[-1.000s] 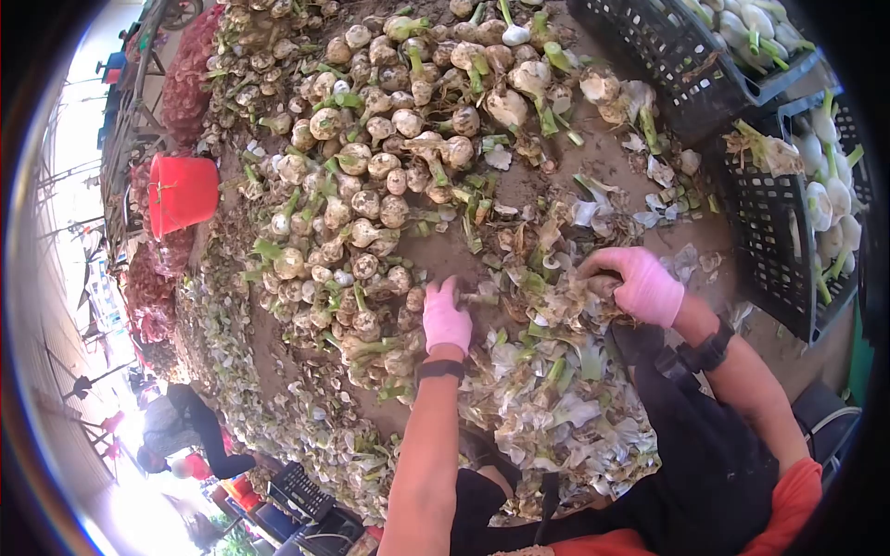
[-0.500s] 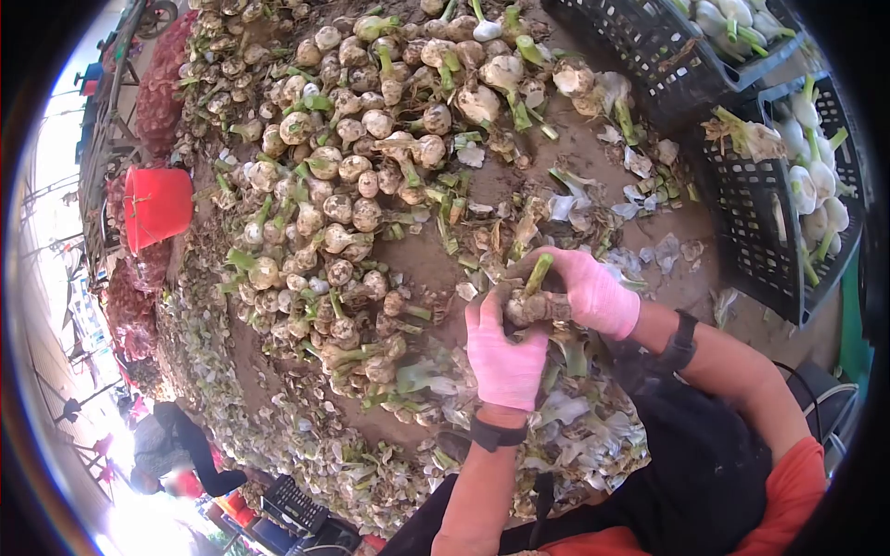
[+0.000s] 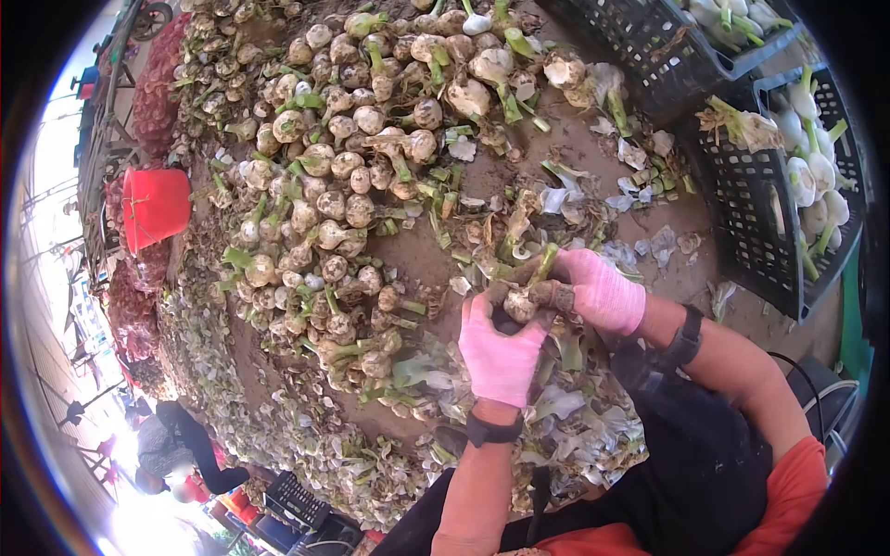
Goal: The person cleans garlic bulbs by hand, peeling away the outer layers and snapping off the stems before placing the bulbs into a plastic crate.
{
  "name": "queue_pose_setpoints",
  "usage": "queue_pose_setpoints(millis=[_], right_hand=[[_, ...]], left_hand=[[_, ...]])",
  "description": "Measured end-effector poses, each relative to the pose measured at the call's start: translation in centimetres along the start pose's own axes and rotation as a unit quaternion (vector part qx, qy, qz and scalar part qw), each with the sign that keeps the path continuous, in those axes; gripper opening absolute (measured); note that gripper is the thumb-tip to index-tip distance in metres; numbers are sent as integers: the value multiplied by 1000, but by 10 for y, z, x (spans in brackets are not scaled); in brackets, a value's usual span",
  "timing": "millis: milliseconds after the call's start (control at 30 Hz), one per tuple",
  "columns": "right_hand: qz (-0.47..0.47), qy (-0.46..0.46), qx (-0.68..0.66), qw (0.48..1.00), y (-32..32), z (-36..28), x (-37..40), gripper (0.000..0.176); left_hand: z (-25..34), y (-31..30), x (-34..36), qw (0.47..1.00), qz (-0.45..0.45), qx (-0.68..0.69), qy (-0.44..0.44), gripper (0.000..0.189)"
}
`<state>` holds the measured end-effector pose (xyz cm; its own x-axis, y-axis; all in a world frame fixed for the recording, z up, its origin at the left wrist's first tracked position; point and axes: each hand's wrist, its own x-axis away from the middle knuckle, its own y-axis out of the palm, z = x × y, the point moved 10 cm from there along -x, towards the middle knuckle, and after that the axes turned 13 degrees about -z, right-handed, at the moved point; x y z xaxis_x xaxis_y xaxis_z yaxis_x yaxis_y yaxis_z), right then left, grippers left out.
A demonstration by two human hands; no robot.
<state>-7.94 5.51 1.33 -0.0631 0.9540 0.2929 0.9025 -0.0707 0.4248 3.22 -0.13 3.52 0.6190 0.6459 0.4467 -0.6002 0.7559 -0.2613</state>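
Note:
Both my hands wear pink gloves with dark, dirty fingers. Between them is a garlic bulb (image 3: pixel 520 304) with a short green stem pointing up. My left hand (image 3: pixel 502 350) cups the bulb from the near left side, its fingers curled round it. From the right, my right hand (image 3: pixel 593 289) closes on the bulb and the base of its stem. The fingers cover part of the bulb. Peeled skins and leaves (image 3: pixel 565 405) lie beneath and in front of my hands. Left of them spreads a big heap of soil-stained garlic bulbs (image 3: pixel 357 211).
Black plastic crates (image 3: pixel 756 227) with cleaned white garlic stand at right; another crate (image 3: pixel 640 56) is at the top right. A red bucket (image 3: pixel 156 206) and red mesh sacks (image 3: pixel 159 88) line the left side. Another person (image 3: pixel 176 449) bends over at the lower left.
My fingers have shifted on the garlic bulb, and more of its pale surface shows between them. The stem has tilted slightly to the right. The view has moved a little.

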Motion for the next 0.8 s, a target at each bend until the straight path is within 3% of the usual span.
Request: queue_pose_setpoints(millis=[133,300,367,433,467,500,567,600,733,800], right_hand=[[4,1,85,996,-6,-3,5,25],[16,27,192,981,-10,-20,11,23],[22,95,235,967,-12,-22,13,20],[32,76,163,983,-9,-31,13,18],[56,88,139,985,-14,-28,14,18],[79,99,115,985,-18,-25,16,17],[106,84,106,985,-25,-17,14,16],[131,68,96,984,-30,-16,15,15],[98,144,127,977,-27,-5,16,18],[76,-48,306,948,-17,-26,11,32]], left_hand=[[-12,7,-2,991,-40,117,-55,51],[-27,18,-5,948,-169,229,-140,45],[-23,24,-4,928,-188,294,-129,46],[-36,35,-2,853,-162,466,-172,48],[-33,44,-2,821,-207,501,-179,47],[-31,49,0,821,-209,500,-180,47],[-13,30,-6,945,-96,308,-63,44],[1,28,-6,954,-86,287,-12,42],[-8,17,0,953,-13,299,-35,44],[-13,18,4,936,-40,347,-40,43]])
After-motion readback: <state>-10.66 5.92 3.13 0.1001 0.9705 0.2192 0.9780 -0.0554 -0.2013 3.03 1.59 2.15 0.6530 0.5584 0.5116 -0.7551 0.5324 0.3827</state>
